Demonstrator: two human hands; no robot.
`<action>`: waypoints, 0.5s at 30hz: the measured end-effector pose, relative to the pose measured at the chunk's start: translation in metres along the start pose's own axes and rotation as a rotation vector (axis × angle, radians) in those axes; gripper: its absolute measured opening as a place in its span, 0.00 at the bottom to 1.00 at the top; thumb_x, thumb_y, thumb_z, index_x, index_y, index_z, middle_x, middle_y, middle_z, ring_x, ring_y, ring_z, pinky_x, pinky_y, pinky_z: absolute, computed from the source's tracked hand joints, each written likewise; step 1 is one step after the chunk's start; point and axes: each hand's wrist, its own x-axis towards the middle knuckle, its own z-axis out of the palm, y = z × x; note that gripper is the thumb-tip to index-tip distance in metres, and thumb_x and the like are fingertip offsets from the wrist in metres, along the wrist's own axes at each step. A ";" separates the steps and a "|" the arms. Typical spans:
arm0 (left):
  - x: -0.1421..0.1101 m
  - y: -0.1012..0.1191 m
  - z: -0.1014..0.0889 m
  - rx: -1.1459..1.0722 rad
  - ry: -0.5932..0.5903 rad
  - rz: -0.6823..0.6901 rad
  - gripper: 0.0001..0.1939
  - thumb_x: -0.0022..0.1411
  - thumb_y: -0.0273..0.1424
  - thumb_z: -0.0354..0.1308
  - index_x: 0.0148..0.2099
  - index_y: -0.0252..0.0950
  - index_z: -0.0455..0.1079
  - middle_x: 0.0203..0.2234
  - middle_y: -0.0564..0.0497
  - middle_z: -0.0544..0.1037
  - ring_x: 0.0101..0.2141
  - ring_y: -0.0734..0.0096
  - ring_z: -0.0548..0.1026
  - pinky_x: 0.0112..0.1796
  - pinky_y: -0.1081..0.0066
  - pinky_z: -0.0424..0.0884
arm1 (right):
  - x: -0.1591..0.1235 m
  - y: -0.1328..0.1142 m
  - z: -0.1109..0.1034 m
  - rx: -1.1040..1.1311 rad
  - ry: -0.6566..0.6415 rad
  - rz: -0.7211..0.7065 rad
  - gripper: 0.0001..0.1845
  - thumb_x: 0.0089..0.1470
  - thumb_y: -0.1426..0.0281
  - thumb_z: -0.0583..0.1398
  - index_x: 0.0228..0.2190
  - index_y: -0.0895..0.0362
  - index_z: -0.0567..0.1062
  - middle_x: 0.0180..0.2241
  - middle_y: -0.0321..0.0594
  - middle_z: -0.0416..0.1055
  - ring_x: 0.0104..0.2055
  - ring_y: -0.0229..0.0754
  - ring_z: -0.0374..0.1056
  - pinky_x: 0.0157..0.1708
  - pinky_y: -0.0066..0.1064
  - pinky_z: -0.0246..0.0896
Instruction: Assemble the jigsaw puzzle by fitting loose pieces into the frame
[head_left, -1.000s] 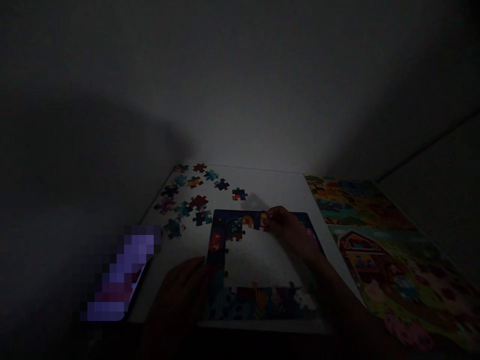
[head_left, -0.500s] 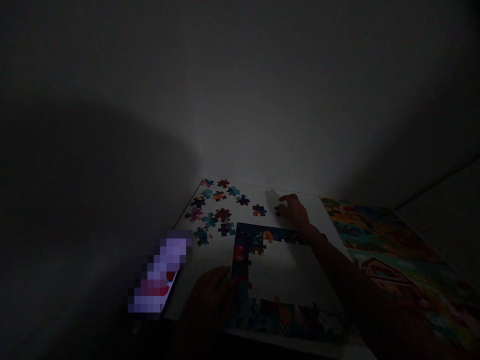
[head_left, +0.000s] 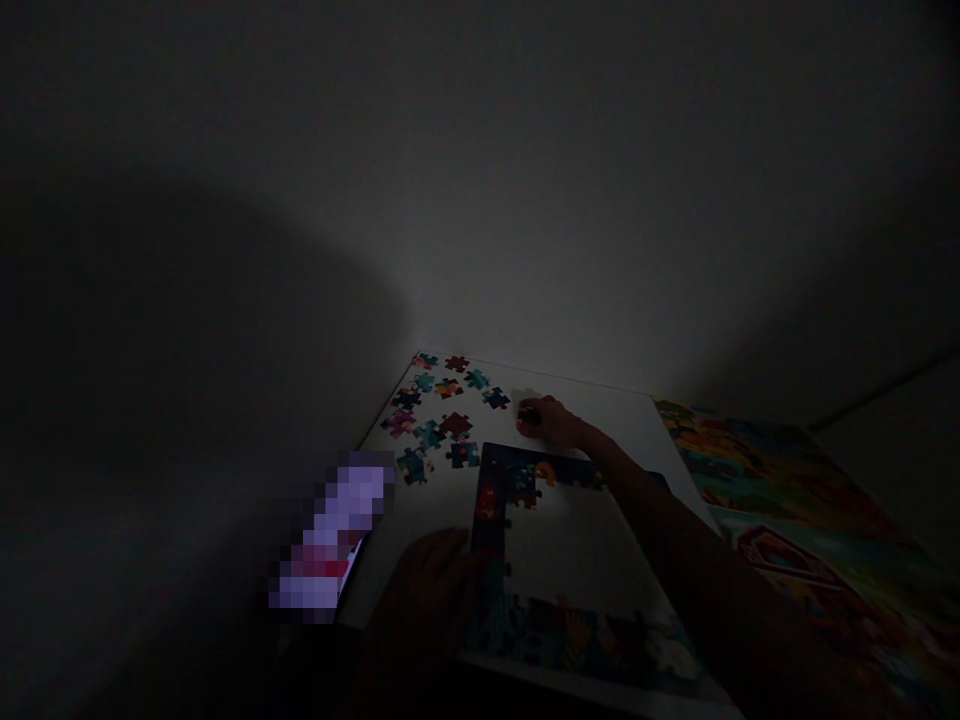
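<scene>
**Right hand** (head_left: 551,422): bare, reaching toward the far side, with its fingertips pinched closed on a small dark cardboard jigsaw piece with an orange patch (head_left: 529,417). The piece is held just beyond the tray's far edge, close to the loose pieces.

**Left hand** (head_left: 427,590): bare, in deep shadow at the near left, lying against the tray's left edge and well apart from the right hand. It seems placed to steady the tray, but the darkness hides whether it grips anything.

**Tray**: a flat rectangular white-based puzzle tray (head_left: 577,560), lying near the middle of the board, slightly skewed to the view. Its bare white centre is open to the hands.

**Assembled pieces**: a multicoloured band of interlocked jigsaw pieces (head_left: 577,630) lines the near edge. A dark blue band of interlocked jigsaw pieces (head_left: 499,490) runs along the left and far edges, and the edges seem to guide the pieces' placement.

**Loose stock**: about fifteen multicoloured loose jigsaw pieces (head_left: 442,410), spread separately at the far left with few overlaps, which appears to keep each one visible and within reach.

**Support**: a white flat board (head_left: 615,405) under the tray and loose pieces.

**Right side**: a colourful printed farm picture sheet (head_left: 787,500) with a red barn, lying beside the board, apparently kept in view as a reference.

**Left side**: a pixelated lit device (head_left: 334,530), too obscured to identify, at the board's near-left edge.
</scene>
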 end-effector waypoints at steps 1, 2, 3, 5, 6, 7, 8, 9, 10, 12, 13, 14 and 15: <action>0.000 0.001 0.000 -0.006 0.005 -0.009 0.15 0.69 0.28 0.48 0.52 0.43 0.72 0.46 0.47 0.78 0.47 0.61 0.76 0.44 0.59 0.77 | 0.001 0.000 0.000 0.006 -0.003 -0.010 0.23 0.48 0.63 0.66 0.47 0.56 0.76 0.43 0.48 0.75 0.45 0.50 0.70 0.47 0.40 0.64; 0.000 0.002 0.001 -0.013 0.009 -0.015 0.15 0.69 0.28 0.48 0.52 0.43 0.72 0.46 0.47 0.78 0.46 0.61 0.76 0.44 0.59 0.77 | 0.001 0.000 0.000 0.012 -0.005 -0.020 0.22 0.48 0.63 0.66 0.46 0.56 0.77 0.42 0.48 0.75 0.45 0.50 0.69 0.48 0.40 0.64; 0.000 0.002 0.001 -0.020 0.015 -0.018 0.15 0.69 0.28 0.47 0.52 0.43 0.72 0.46 0.47 0.78 0.46 0.61 0.76 0.44 0.58 0.77 | 0.001 0.000 0.000 0.017 -0.005 -0.027 0.21 0.48 0.63 0.65 0.45 0.55 0.77 0.42 0.47 0.75 0.45 0.49 0.69 0.48 0.40 0.63; 0.000 0.003 0.002 -0.030 0.023 -0.027 0.15 0.69 0.28 0.47 0.52 0.43 0.72 0.45 0.47 0.78 0.47 0.61 0.76 0.44 0.58 0.77 | -0.002 0.000 0.001 0.024 -0.001 -0.036 0.19 0.50 0.63 0.64 0.44 0.55 0.78 0.43 0.46 0.75 0.45 0.50 0.69 0.49 0.42 0.63; 0.000 0.004 0.002 -0.029 0.026 -0.032 0.15 0.69 0.28 0.47 0.51 0.43 0.72 0.45 0.47 0.78 0.47 0.61 0.76 0.44 0.58 0.77 | -0.003 -0.001 0.002 0.017 0.005 -0.034 0.19 0.50 0.63 0.64 0.44 0.55 0.78 0.44 0.46 0.75 0.46 0.50 0.69 0.49 0.43 0.62; 0.000 0.004 0.001 -0.023 0.030 -0.038 0.15 0.69 0.28 0.47 0.50 0.43 0.72 0.45 0.47 0.78 0.47 0.61 0.76 0.44 0.58 0.77 | -0.004 -0.002 0.002 -0.002 0.013 -0.029 0.19 0.51 0.63 0.64 0.45 0.55 0.77 0.45 0.47 0.74 0.47 0.51 0.69 0.50 0.44 0.62; 0.000 0.004 0.001 -0.016 0.033 -0.039 0.15 0.69 0.28 0.46 0.50 0.43 0.72 0.45 0.47 0.78 0.47 0.61 0.76 0.43 0.58 0.78 | -0.006 -0.004 0.002 -0.029 0.023 -0.025 0.20 0.52 0.64 0.63 0.46 0.55 0.77 0.46 0.49 0.73 0.48 0.52 0.68 0.51 0.45 0.61; 0.001 0.004 0.000 -0.010 0.032 -0.036 0.15 0.69 0.29 0.46 0.50 0.43 0.72 0.45 0.47 0.78 0.46 0.61 0.76 0.43 0.58 0.78 | -0.007 -0.006 0.001 -0.063 0.030 -0.024 0.20 0.52 0.64 0.63 0.47 0.56 0.77 0.47 0.50 0.73 0.49 0.53 0.68 0.51 0.45 0.61; 0.001 0.005 -0.001 -0.005 0.029 -0.031 0.15 0.70 0.29 0.45 0.50 0.43 0.72 0.45 0.47 0.78 0.46 0.61 0.76 0.42 0.59 0.78 | -0.007 -0.010 0.001 -0.096 0.032 -0.027 0.20 0.53 0.66 0.63 0.48 0.57 0.76 0.48 0.52 0.72 0.50 0.53 0.67 0.52 0.45 0.61; 0.003 0.005 -0.003 0.006 0.026 -0.015 0.16 0.70 0.29 0.45 0.50 0.42 0.72 0.44 0.47 0.79 0.45 0.62 0.77 0.41 0.61 0.79 | -0.007 -0.022 -0.001 -0.132 0.029 -0.051 0.19 0.53 0.69 0.62 0.48 0.57 0.76 0.50 0.53 0.71 0.51 0.54 0.67 0.52 0.45 0.60; 0.003 0.004 -0.004 0.015 0.033 -0.003 0.16 0.70 0.29 0.44 0.50 0.42 0.72 0.44 0.47 0.79 0.45 0.63 0.77 0.41 0.61 0.79 | -0.007 -0.029 -0.001 -0.126 0.032 -0.076 0.19 0.54 0.70 0.61 0.48 0.57 0.76 0.50 0.53 0.71 0.51 0.53 0.67 0.52 0.44 0.60; 0.004 0.004 -0.004 0.023 0.039 0.007 0.16 0.70 0.29 0.44 0.50 0.42 0.72 0.44 0.47 0.79 0.45 0.63 0.77 0.41 0.62 0.79 | -0.006 -0.037 -0.001 -0.106 0.039 -0.103 0.19 0.54 0.72 0.61 0.49 0.57 0.76 0.50 0.53 0.70 0.52 0.53 0.67 0.52 0.43 0.60; 0.004 0.003 -0.004 0.032 0.046 0.013 0.16 0.70 0.29 0.44 0.50 0.42 0.72 0.44 0.47 0.79 0.45 0.63 0.77 0.41 0.63 0.79 | -0.005 -0.045 0.000 -0.073 0.046 -0.127 0.18 0.55 0.72 0.60 0.49 0.56 0.75 0.50 0.52 0.70 0.52 0.52 0.67 0.52 0.42 0.60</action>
